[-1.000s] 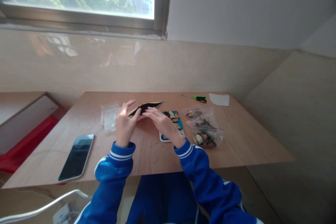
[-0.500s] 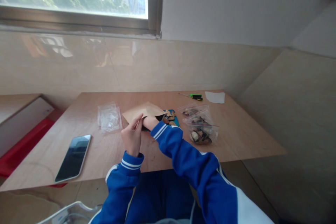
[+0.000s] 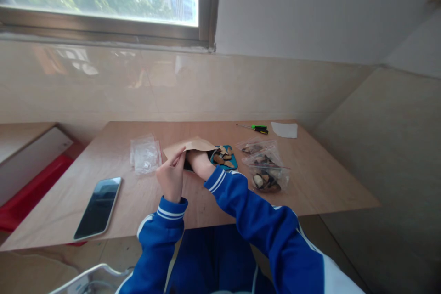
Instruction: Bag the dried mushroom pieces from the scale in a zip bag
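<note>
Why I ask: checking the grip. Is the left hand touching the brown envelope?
Touching. The head view shows the left hand pinching the near edge of the brown envelope, fingertips on the paper with no gap.

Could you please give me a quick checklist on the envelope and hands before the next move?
1. Left hand pinches the brown paper envelope at its mouth: ok.
2. Right hand is inside the envelope: ok; fingers hidden.
3. What the right hand grips inside: cannot tell.
4. Blue tray of chips lies flat beside the envelope: ok.
5. Smartphone lies apart from the hands: ok.
</note>
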`<action>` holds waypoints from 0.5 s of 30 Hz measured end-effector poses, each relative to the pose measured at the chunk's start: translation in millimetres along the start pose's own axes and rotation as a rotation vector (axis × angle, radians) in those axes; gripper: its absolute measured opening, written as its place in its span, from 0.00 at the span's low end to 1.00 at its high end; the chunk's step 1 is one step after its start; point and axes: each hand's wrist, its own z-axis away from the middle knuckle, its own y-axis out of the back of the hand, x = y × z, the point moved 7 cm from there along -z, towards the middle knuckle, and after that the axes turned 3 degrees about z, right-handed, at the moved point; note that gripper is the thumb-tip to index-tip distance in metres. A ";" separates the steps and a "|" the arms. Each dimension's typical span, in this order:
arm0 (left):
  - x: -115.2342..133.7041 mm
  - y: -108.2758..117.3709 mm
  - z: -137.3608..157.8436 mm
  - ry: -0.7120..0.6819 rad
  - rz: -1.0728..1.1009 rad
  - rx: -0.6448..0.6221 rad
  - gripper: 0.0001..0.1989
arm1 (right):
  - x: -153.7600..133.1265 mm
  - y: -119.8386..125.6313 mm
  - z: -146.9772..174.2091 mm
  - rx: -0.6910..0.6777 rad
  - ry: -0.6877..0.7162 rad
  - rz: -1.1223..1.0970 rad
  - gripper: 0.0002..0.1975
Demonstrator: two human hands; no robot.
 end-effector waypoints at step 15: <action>-21.0 -16.7 -83.7 -0.109 0.333 -0.011 0.36 | 173.8 28.6 121.1 0.324 -0.348 -0.309 0.08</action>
